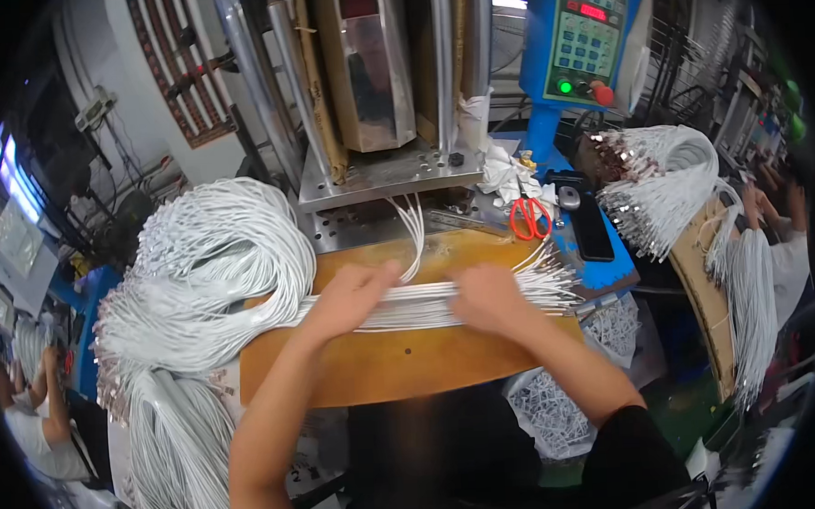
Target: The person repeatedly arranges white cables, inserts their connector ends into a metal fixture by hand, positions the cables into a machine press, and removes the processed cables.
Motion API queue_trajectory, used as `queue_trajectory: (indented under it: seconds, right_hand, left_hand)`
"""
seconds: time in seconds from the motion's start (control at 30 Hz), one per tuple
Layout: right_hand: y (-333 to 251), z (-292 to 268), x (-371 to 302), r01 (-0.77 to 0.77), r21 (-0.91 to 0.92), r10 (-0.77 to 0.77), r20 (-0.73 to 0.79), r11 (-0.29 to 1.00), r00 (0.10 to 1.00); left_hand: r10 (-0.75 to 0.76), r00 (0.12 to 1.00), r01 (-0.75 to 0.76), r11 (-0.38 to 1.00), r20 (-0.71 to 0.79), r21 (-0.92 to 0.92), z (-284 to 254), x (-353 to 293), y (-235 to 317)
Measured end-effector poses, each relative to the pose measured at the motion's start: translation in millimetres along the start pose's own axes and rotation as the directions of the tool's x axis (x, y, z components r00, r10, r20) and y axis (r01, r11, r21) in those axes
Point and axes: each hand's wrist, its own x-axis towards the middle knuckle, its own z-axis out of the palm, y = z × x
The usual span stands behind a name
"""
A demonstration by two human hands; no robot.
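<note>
A bundle of thin white cables [412, 322] lies across the brown work board [367, 370], its loose ends fanned out at the right. My left hand [348, 300] is closed over the bundle near its left part. Farther right, my right hand [489, 296] is curled round the same cables, its fingers partly hidden and slightly blurred. Between and behind the hands, a few white cables [414, 240] run from the press's lower metal plate [390, 175] down toward the board.
Big coils of white cable [216, 254] pile up at the left. Red scissors [530, 220], crumpled paper and a black phone [592, 224] lie at the right, below a blue control box [544, 44]. A bag of white scraps [551, 412] sits lower right. Co-workers are at both sides.
</note>
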Motion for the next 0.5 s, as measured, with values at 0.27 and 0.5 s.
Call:
queue_trajectory:
  seconds: [0.27,0.5]
  right_hand:
    - [92,-58,-31,-0.15,-0.362,0.157,-0.011,0.92,0.988]
    - [32,-8,-12,0.319,0.16,-0.299,-0.14,0.934,0.944]
  left_hand:
    - [0.347,0.925,-0.244,0.852,-0.151,0.463,20,0,-32]
    - [0.181,0.982,-0.167,0.969,-0.062,0.183,-9,-4,-15]
